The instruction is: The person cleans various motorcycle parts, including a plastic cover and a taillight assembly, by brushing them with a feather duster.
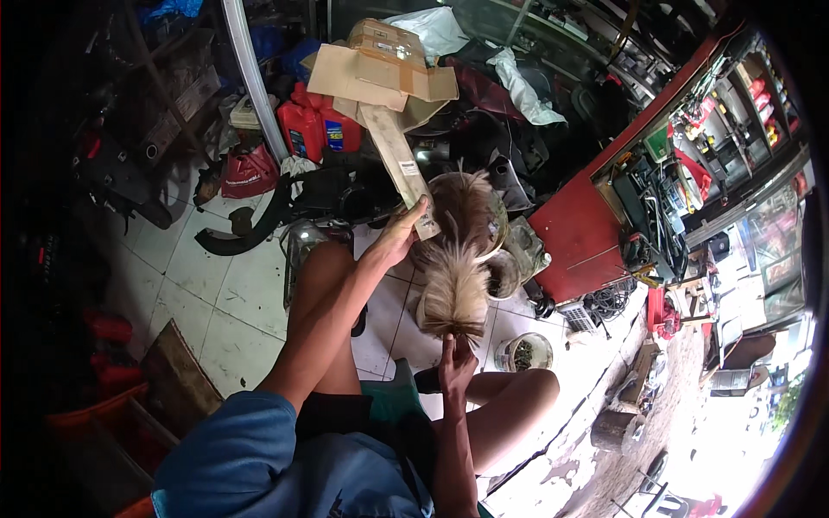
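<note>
My right hand [455, 367] is closed round the near end of a feather duster [456, 281]. Its pale, fluffy feathers fan out just beyond my fingers, and browner feathers spread farther away. With my left hand [401, 235] I grip the near end of a long, narrow cardboard box [397, 155], my thumb lying on its edge. This box slants away to an opened brown carton [380, 69] with loose flaps. The duster's feathers lie just right of the narrow box's end and partly hide round containers behind them.
Red plastic bottles [315, 125] stand by a metal post [256, 82]. A curved black part [242, 237] lies on the white tiles. Right of my knees are a small bucket [523, 352] of small pieces and a red panel [579, 237]. A wooden crate [104, 432] sits at lower left.
</note>
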Demonstrator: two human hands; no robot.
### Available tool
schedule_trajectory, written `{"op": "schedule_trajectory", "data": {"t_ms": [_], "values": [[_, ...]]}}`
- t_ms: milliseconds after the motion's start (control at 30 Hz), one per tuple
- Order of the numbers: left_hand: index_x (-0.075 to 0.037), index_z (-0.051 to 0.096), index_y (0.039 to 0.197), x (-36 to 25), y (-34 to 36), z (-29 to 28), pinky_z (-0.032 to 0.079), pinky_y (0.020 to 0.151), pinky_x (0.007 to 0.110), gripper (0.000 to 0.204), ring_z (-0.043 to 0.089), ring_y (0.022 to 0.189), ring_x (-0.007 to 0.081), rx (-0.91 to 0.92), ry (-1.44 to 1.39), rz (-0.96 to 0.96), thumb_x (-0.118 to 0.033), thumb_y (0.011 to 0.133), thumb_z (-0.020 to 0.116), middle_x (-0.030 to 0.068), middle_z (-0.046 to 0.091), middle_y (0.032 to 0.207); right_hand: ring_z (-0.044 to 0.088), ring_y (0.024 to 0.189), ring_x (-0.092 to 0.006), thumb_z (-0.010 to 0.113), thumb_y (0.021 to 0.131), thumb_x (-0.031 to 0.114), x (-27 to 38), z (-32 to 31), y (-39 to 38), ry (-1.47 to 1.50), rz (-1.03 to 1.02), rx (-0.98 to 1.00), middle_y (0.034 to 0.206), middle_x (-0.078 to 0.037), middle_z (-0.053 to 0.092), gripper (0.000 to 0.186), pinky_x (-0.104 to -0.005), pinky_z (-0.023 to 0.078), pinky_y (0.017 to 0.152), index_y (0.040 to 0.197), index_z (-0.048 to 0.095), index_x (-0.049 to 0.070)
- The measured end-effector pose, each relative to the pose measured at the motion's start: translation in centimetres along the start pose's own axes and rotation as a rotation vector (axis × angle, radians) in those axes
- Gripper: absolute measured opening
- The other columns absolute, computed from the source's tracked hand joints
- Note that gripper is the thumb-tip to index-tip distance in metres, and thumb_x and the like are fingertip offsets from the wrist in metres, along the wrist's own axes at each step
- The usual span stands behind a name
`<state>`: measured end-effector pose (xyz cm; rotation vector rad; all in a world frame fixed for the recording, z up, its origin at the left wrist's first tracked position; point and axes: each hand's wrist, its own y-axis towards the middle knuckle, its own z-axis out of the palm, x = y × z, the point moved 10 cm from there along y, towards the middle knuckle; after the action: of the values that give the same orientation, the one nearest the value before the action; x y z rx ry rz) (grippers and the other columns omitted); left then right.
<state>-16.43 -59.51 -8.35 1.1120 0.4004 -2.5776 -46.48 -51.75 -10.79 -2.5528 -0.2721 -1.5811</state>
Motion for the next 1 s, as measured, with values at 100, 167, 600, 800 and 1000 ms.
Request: {"op": "schedule_trajectory", "data": {"t_ms": [100, 167, 600, 800, 1000], "values": [[-0.018, 0.046, 0.139, 1.8, -0.7, -0.4, 0.049, 0.094, 0.041, 0.064, 0.058, 0.114, 0.0179, -0.029, 0.010, -0.178, -0.048, 0.087, 0.068, 0.0025, 0.060, 0.125, 0.036, 0.061, -0.0098, 0.059, 0.096, 0.030, 2.0, 0.3, -0.8, -0.018, -0.172, -0.013, 0.059, -0.007, 0.043, 0.038, -0.0305, 0.034, 0.053, 0.084, 0.053, -0.006], [-0.018, 0.046, 0.140, 0.7, 0.0, 0.8, 0.049, 0.094, 0.042, 0.066, 0.058, 0.115, 0.0187, -0.003, -0.042, -0.041, -0.050, 0.087, 0.067, 0.0033, 0.060, 0.125, 0.037, 0.061, -0.0102, 0.058, 0.096, 0.030, 0.0, 0.4, -0.1, -0.015, -0.103, -0.040, 0.059, -0.007, 0.043, 0.038, -0.0312, 0.035, 0.053, 0.085, 0.054, -0.005], [-0.019, 0.039, 0.145, -1.9, -0.5, 2.6, 0.043, 0.102, 0.047, 0.087, 0.055, 0.119, 0.0231, 0.139, -0.245, 0.008, -0.072, 0.079, 0.058, 0.0077, 0.057, 0.128, 0.040, 0.059, -0.0097, 0.058, 0.098, 0.027, -0.8, 0.3, -0.3, -0.013, -0.016, 0.012, 0.062, -0.006, 0.050, 0.034, -0.0317, 0.034, 0.051, 0.091, 0.062, -0.007], [-0.020, 0.041, 0.144, -1.7, -0.2, 1.6, 0.047, 0.095, 0.043, 0.096, 0.056, 0.114, 0.0225, 0.104, -0.111, 0.026, -0.083, 0.072, 0.051, 0.0051, 0.059, 0.123, 0.039, 0.057, -0.0095, 0.055, 0.098, 0.025, -0.4, 0.2, -0.7, 0.040, -0.108, -0.060, 0.059, -0.004, 0.047, 0.034, -0.0305, 0.032, 0.049, 0.083, 0.057, -0.005], [-0.018, 0.041, 0.144, -0.4, -0.7, 2.3, 0.044, 0.100, 0.045, 0.103, 0.054, 0.121, 0.0235, 0.118, -0.123, -0.137, -0.088, 0.069, 0.043, 0.0071, 0.053, 0.137, 0.036, 0.052, -0.0084, 0.057, 0.096, 0.028, 1.2, 0.7, -0.9, -0.086, -0.234, -0.007, 0.055, -0.004, 0.042, 0.034, -0.0311, 0.031, 0.047, 0.085, 0.058, -0.004]]}}
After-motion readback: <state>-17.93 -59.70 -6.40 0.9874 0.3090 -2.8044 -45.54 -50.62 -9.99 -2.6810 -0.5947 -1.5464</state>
